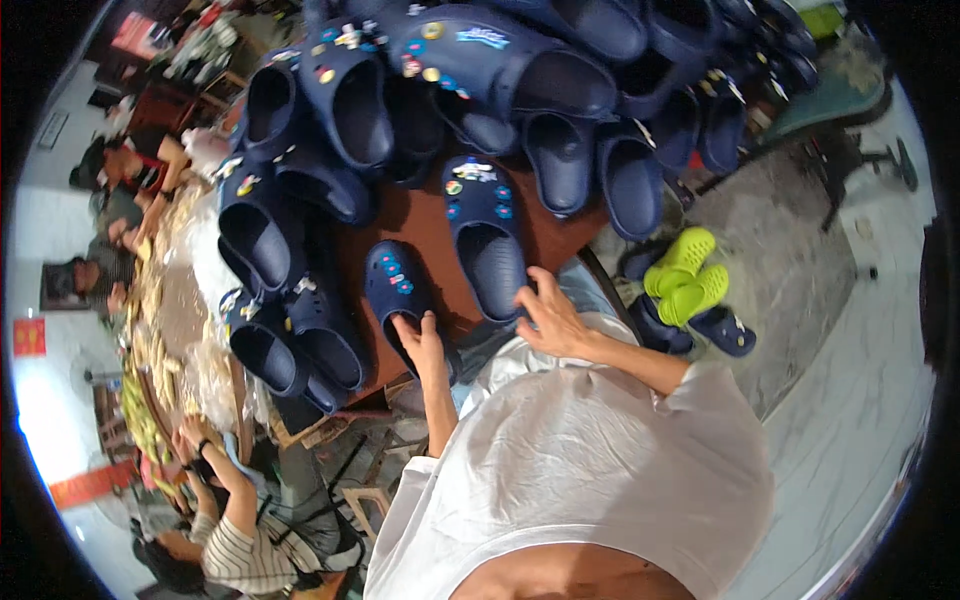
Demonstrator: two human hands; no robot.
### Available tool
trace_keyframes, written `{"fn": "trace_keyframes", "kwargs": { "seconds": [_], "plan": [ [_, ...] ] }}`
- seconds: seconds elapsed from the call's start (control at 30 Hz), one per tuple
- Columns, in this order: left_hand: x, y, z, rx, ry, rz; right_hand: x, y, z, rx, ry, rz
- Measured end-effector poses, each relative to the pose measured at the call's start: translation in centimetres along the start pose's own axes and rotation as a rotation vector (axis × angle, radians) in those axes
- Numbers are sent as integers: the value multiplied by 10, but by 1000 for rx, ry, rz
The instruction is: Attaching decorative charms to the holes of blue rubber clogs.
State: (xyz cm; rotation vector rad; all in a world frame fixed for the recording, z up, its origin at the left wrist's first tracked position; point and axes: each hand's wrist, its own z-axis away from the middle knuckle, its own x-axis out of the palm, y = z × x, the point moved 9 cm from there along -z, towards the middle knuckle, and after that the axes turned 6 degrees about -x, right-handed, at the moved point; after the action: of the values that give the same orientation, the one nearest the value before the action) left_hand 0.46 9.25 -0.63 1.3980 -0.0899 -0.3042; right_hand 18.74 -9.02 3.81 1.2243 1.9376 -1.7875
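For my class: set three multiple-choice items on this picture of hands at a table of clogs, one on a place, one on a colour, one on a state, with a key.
1. Where do the lime-green clogs lie?
A. on the floor right of the table
B. on the brown table
C. in the left hand

2. What colour is the small clog that the left hand touches?
A. red
B. navy blue
C. white

3. How is the right hand?
A. clenched in a fist
B. fingers spread on a large navy clog
C. lifted clear of everything

Key: 1 A, they sit on grey floor beyond the table edge; 2 B, it matches the navy pile; 3 B, the fingers rest spread at its heel.
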Motion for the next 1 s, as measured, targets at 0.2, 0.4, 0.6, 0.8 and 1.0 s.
{"fn": "trace_keyframes", "kwargs": {
  "seconds": [0.2, 0.4, 0.6, 0.8, 1.0],
  "plan": [
    [-2, -7, -2, -61, 2, 105, -30, 10, -8, 19, 209, -63],
    [4, -5, 6, -117, 33, 67, -38, 25, -50, 25, 239, 72],
    [2, -21, 0, -43, 13, 57, -26, 30, -71, 23, 161, 19],
    [13, -4, -1, -34, 14, -9, -22, 35, -83, 14, 164, 13],
    [10, -1, 0, -78, 96, -108, -21, 34, -104, -76, 153, -33]
  ]
}}
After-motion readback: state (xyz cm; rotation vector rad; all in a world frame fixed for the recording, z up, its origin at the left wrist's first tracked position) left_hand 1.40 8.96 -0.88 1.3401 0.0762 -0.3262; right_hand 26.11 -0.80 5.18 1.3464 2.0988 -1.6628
